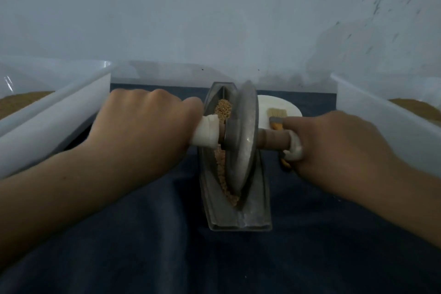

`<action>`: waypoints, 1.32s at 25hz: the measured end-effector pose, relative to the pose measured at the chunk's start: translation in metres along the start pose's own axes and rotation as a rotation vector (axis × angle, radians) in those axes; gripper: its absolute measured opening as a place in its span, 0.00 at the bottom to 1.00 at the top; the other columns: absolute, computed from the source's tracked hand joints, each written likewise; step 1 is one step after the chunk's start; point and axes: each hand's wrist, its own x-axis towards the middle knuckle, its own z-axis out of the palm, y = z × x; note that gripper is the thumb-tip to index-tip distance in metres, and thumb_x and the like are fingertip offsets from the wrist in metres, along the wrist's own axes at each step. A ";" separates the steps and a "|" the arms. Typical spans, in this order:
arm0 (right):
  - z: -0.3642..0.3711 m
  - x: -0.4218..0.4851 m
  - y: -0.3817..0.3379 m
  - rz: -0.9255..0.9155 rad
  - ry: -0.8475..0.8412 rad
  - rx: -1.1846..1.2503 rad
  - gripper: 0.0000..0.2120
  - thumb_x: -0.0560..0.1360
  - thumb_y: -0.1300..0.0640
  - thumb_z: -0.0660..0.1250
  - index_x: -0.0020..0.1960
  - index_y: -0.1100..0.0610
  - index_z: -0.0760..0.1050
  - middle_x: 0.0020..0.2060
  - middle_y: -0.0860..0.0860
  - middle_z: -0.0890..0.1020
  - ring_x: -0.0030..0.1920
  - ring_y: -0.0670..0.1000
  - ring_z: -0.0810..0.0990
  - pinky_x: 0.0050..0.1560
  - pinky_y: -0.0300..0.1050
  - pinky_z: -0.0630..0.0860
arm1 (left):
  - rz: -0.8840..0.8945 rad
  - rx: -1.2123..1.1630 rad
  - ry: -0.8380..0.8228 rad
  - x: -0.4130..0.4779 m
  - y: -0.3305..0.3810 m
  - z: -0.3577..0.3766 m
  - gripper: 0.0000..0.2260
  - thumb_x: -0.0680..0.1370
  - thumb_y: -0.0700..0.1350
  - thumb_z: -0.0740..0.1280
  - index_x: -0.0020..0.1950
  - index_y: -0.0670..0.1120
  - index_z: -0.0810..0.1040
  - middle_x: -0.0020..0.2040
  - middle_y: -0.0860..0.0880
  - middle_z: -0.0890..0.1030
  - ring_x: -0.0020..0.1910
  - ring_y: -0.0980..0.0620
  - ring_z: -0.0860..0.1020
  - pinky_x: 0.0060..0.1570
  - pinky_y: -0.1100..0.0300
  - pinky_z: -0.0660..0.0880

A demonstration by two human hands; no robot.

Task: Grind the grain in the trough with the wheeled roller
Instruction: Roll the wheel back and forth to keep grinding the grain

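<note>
Now, both hands are on the tool. The left hand (140, 131) is curled round the left end of the wooden axle (269, 139), knuckles up, fingers wrapped over a white-taped grip. The right hand (334, 148) mirrors it on the other end, fist closed round its own white-wrapped grip, thumb side toward the wheel. Neither hand is spread; both hold tight.

Between them stands the wheeled roller (243, 138), a grey metal disc up on its edge, its top leaning a touch to the right. The axle runs straight across, left to right, through the disc's hub. The disc's rim sits down in the groove of the trough (238, 219).

That trough is a narrow, boat-shaped metal piece lying on the dark blue cloth (167, 246) that covers the tabletop. Its long axis points away from the person, blunt near end toward the camera, far end toward the pale wall (214, 19). The wheel sits about midway along it.

Grain (223, 107) shows left of the disc: a small heap at the far end and a tan strip trailing along the groove toward the near end.

Just behind the right hand, a white plate (281, 105) carries a small brush (276, 116). White bins flank the scene, one left (47, 114), one right (381, 126), each with brown material inside.
</note>
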 end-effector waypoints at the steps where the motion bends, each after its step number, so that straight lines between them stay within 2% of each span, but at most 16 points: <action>1: 0.000 0.004 0.000 -0.003 -0.002 -0.025 0.08 0.63 0.40 0.59 0.38 0.42 0.71 0.24 0.44 0.66 0.23 0.50 0.67 0.24 0.38 0.64 | -0.011 -0.017 -0.026 0.001 -0.001 0.004 0.15 0.62 0.44 0.67 0.36 0.50 0.60 0.25 0.50 0.65 0.23 0.50 0.56 0.30 0.65 0.49; 4: 0.014 0.047 -0.008 0.043 -0.072 -0.175 0.07 0.68 0.49 0.70 0.37 0.44 0.71 0.29 0.47 0.70 0.27 0.49 0.66 0.27 0.39 0.58 | -0.187 -0.019 -0.155 0.014 0.007 0.041 0.13 0.69 0.44 0.70 0.36 0.49 0.65 0.27 0.51 0.64 0.24 0.50 0.59 0.28 0.62 0.52; 6: 0.025 0.089 -0.012 0.071 -0.081 -0.190 0.05 0.72 0.56 0.69 0.45 0.46 0.77 0.34 0.49 0.73 0.32 0.52 0.72 0.29 0.41 0.60 | -0.305 -0.053 -0.184 0.032 0.008 0.068 0.06 0.75 0.46 0.67 0.41 0.49 0.71 0.31 0.50 0.67 0.28 0.46 0.67 0.29 0.58 0.59; 8: 0.030 0.114 -0.013 0.080 -0.118 -0.188 0.07 0.74 0.58 0.67 0.48 0.48 0.78 0.37 0.50 0.75 0.37 0.54 0.75 0.30 0.42 0.62 | -0.365 -0.094 -0.202 0.044 0.006 0.080 0.03 0.77 0.47 0.66 0.45 0.49 0.74 0.34 0.50 0.70 0.32 0.44 0.73 0.32 0.55 0.63; 10: 0.026 0.109 -0.013 0.066 -0.127 -0.180 0.06 0.74 0.58 0.68 0.48 0.47 0.78 0.37 0.49 0.75 0.37 0.52 0.75 0.30 0.42 0.63 | -0.342 -0.093 -0.180 0.041 0.005 0.075 0.06 0.77 0.48 0.66 0.44 0.49 0.71 0.33 0.51 0.69 0.30 0.47 0.69 0.31 0.56 0.62; 12: 0.022 0.079 -0.008 0.028 -0.128 -0.126 0.06 0.72 0.55 0.68 0.41 0.45 0.73 0.33 0.47 0.74 0.33 0.50 0.73 0.29 0.41 0.63 | -0.233 -0.060 -0.121 0.026 0.005 0.058 0.09 0.75 0.49 0.66 0.41 0.50 0.67 0.31 0.51 0.69 0.28 0.48 0.65 0.28 0.58 0.56; 14: 0.015 0.041 -0.004 0.002 -0.070 -0.078 0.12 0.68 0.51 0.70 0.35 0.45 0.66 0.28 0.45 0.69 0.27 0.47 0.66 0.26 0.39 0.57 | -0.084 -0.008 -0.054 0.007 -0.001 0.033 0.13 0.72 0.50 0.68 0.39 0.49 0.65 0.29 0.50 0.69 0.24 0.45 0.66 0.27 0.61 0.51; 16: 0.008 0.015 0.000 -0.032 0.001 -0.016 0.12 0.62 0.48 0.70 0.35 0.45 0.65 0.24 0.43 0.64 0.24 0.45 0.60 0.26 0.35 0.54 | -0.005 0.031 -0.013 -0.003 -0.009 0.010 0.15 0.68 0.51 0.69 0.38 0.49 0.63 0.26 0.50 0.69 0.21 0.45 0.66 0.29 0.63 0.48; 20: 0.018 0.024 0.000 0.037 -0.019 -0.058 0.14 0.60 0.47 0.68 0.33 0.45 0.61 0.24 0.45 0.66 0.23 0.48 0.64 0.26 0.36 0.56 | -0.117 0.067 -0.152 0.003 0.003 0.017 0.12 0.67 0.47 0.70 0.35 0.49 0.66 0.26 0.51 0.63 0.23 0.50 0.57 0.28 0.64 0.49; 22: 0.033 0.059 -0.003 0.084 -0.029 -0.086 0.12 0.67 0.52 0.69 0.34 0.45 0.65 0.28 0.47 0.71 0.28 0.50 0.69 0.27 0.39 0.58 | -0.186 0.058 -0.209 0.025 0.004 0.042 0.06 0.72 0.48 0.69 0.39 0.50 0.73 0.29 0.51 0.63 0.25 0.49 0.61 0.26 0.60 0.56; 24: 0.043 0.088 -0.008 0.163 -0.091 -0.027 0.05 0.72 0.56 0.68 0.42 0.47 0.73 0.33 0.48 0.75 0.33 0.51 0.72 0.29 0.41 0.62 | -0.227 0.016 -0.241 0.050 0.002 0.058 0.03 0.76 0.49 0.66 0.46 0.50 0.77 0.32 0.50 0.66 0.31 0.46 0.70 0.30 0.56 0.64; 26: 0.049 0.095 -0.008 0.209 -0.121 0.009 0.03 0.74 0.56 0.68 0.47 0.48 0.76 0.36 0.49 0.76 0.36 0.52 0.75 0.32 0.43 0.68 | -0.239 0.015 -0.262 0.064 0.001 0.059 0.03 0.77 0.47 0.66 0.48 0.50 0.78 0.34 0.49 0.67 0.34 0.45 0.73 0.33 0.55 0.65; 28: 0.046 0.077 -0.005 0.187 -0.117 0.005 0.04 0.75 0.53 0.67 0.44 0.47 0.72 0.35 0.49 0.75 0.35 0.52 0.74 0.32 0.44 0.69 | -0.206 0.018 -0.226 0.057 0.005 0.048 0.01 0.76 0.45 0.65 0.46 0.50 0.76 0.32 0.50 0.65 0.30 0.47 0.68 0.30 0.57 0.62; 29: 0.041 0.062 -0.003 0.149 -0.090 -0.018 0.08 0.73 0.52 0.68 0.40 0.46 0.69 0.33 0.48 0.73 0.33 0.51 0.72 0.30 0.43 0.66 | -0.193 0.009 -0.208 0.047 0.007 0.042 0.02 0.75 0.45 0.65 0.43 0.50 0.73 0.31 0.51 0.63 0.28 0.49 0.64 0.29 0.58 0.59; 31: 0.024 0.036 -0.004 0.046 -0.013 -0.099 0.18 0.66 0.51 0.72 0.33 0.43 0.61 0.28 0.45 0.67 0.26 0.47 0.64 0.26 0.39 0.56 | -0.169 0.004 -0.148 0.019 0.009 0.028 0.11 0.72 0.47 0.67 0.38 0.52 0.65 0.29 0.53 0.60 0.25 0.52 0.55 0.27 0.61 0.51; 33: 0.002 0.022 -0.006 -0.031 0.024 -0.144 0.24 0.58 0.51 0.74 0.30 0.42 0.56 0.24 0.43 0.62 0.23 0.42 0.58 0.26 0.35 0.50 | -0.137 -0.016 -0.076 0.001 0.006 0.011 0.15 0.66 0.47 0.70 0.36 0.52 0.61 0.26 0.53 0.57 0.24 0.54 0.49 0.29 0.64 0.47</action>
